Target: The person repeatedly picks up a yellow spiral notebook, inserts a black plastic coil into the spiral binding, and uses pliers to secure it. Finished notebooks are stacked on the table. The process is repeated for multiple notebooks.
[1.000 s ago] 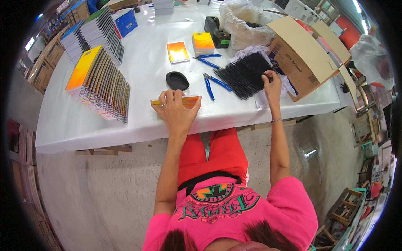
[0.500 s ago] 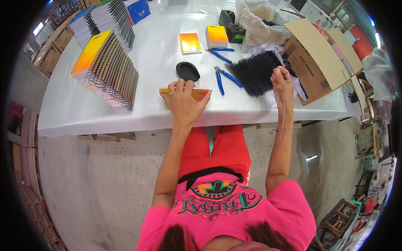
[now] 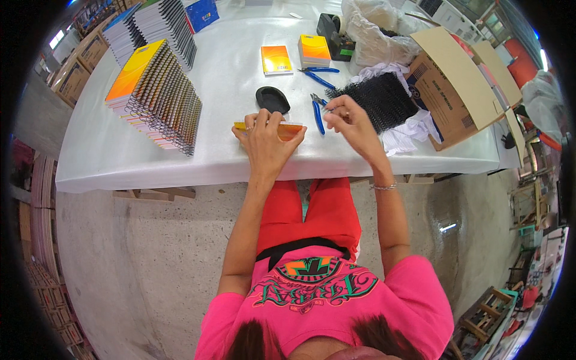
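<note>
With a tall stack of bound notebooks (image 3: 157,96) beside us and coils (image 3: 377,103) left, we press our flat left hand (image 3: 267,141) on an unbound orange notebook (image 3: 270,128) at the table's edge while our right hand (image 3: 353,123) pinches one thin black coil.

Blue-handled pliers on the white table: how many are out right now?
2. One pair of blue-handled pliers lies beside the right hand; the other pair lies farther back, by the small orange notebooks. More could be hidden.
</note>
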